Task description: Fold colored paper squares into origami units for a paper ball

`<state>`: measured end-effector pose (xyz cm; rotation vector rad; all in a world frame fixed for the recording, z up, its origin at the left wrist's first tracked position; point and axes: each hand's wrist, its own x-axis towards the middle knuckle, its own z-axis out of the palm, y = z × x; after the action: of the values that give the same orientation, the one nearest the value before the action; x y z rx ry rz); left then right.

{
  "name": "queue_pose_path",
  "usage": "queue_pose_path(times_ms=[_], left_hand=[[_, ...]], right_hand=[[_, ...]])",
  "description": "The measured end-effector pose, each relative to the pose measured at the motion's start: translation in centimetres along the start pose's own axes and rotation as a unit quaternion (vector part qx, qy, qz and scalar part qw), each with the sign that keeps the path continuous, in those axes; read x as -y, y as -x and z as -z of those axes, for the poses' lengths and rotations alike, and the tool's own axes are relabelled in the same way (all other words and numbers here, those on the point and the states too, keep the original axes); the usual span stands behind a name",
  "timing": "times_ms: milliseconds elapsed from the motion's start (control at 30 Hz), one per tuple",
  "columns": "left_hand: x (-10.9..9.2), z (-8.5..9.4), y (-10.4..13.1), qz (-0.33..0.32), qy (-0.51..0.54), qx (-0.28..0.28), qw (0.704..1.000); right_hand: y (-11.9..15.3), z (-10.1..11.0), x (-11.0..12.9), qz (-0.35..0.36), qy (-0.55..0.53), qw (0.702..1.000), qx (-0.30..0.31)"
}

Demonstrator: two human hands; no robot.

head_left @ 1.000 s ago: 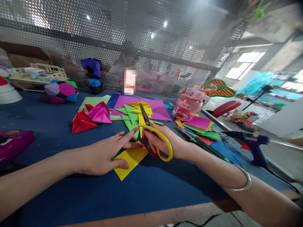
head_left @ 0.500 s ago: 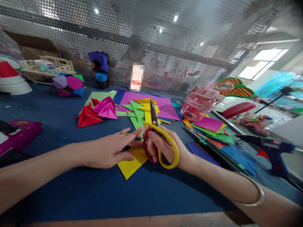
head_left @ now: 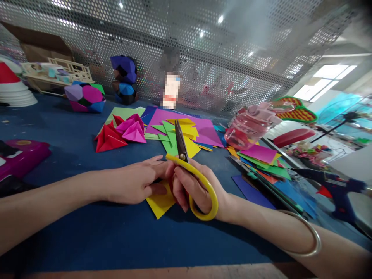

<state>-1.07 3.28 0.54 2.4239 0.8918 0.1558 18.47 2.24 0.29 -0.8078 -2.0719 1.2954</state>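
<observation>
A pair of scissors (head_left: 205, 182) with yellow and red handles hangs in my right hand (head_left: 200, 186), its dark blades together and aimed away from me. The right fingers are curled by the handles, close to the table. Beneath both hands lies a piece of yellow paper (head_left: 159, 203), its near corner showing and the rest covered. My left hand (head_left: 136, 182) presses on this paper with bent fingers and thumb, its fingertips meeting the right hand. Beyond the hands are folded green paper pieces (head_left: 170, 141) and yellow folded pieces (head_left: 188, 131).
Folded red paper (head_left: 109, 139) and magenta paper (head_left: 135, 130) stand at the left. A pink bottle (head_left: 247, 126), stacked coloured paper (head_left: 261, 153), a utility knife (head_left: 258, 176) and a glue gun (head_left: 338, 188) are at the right. A purple device (head_left: 27, 155) sits far left.
The scissors and my right hand have tilted and shifted left, lower over the paper. My left fingers have bent and drawn in against the right hand.
</observation>
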Motion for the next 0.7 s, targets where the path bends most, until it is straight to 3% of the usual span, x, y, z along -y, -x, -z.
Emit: queue_pose_path(times_ms=[200,700], left_hand=[[-0.60,0.24,0.02,0.012,0.035,0.012,0.999],[0.24,-0.14,0.20,0.001,0.026,-0.012,1.000]], right_hand=[[0.11,-0.52,1.06,-0.015,0.025,1.000,0.000],[0.25,-1.01,0.29,0.029,0.009,1.000,0.002]])
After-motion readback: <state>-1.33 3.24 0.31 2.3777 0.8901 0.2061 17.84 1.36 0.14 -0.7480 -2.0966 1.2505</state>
